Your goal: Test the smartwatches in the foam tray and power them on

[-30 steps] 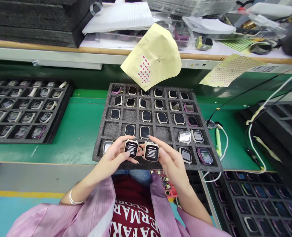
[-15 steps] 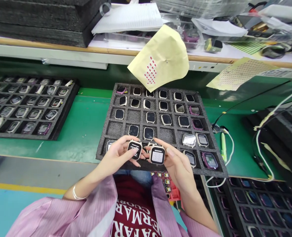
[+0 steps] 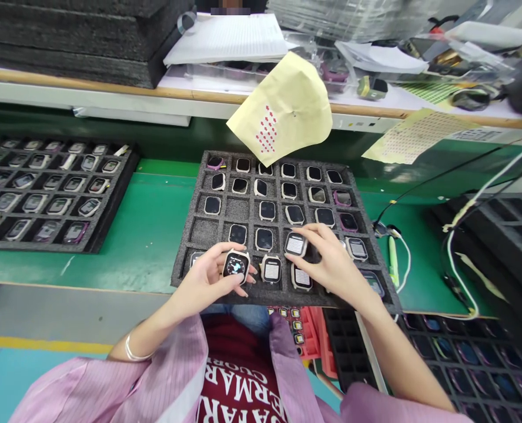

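Note:
A dark foam tray [image 3: 186, 258] with a grid of pockets lies on the green bench, most pockets holding a small watch body. My left hand [image 3: 208, 281] is closed round one beige watch body [image 3: 236, 265] with a lit round dial, held over the tray's near edge. My right hand [image 3: 331, 261] reaches over the tray's near right part, fingertips pinching another beige watch body [image 3: 295, 243] with a lit white screen at a pocket. Two more lit watch bodies [image 3: 270, 269] sit in the front row between my hands.
A second foam tray [image 3: 111, 200] of watch bodies lies at the left. Yellow sticker sheets [image 3: 283, 108] hang from the shelf edge above. Cables and a green pen [image 3: 392, 258] lie right of the tray. Empty black trays [image 3: 485, 364] sit at lower right, stacked foam [image 3: 67, 35] on the shelf.
My right hand has moved from beside the left hand up and right over the tray, carrying its watch body to a pocket. The left hand's watch now shows a round dial.

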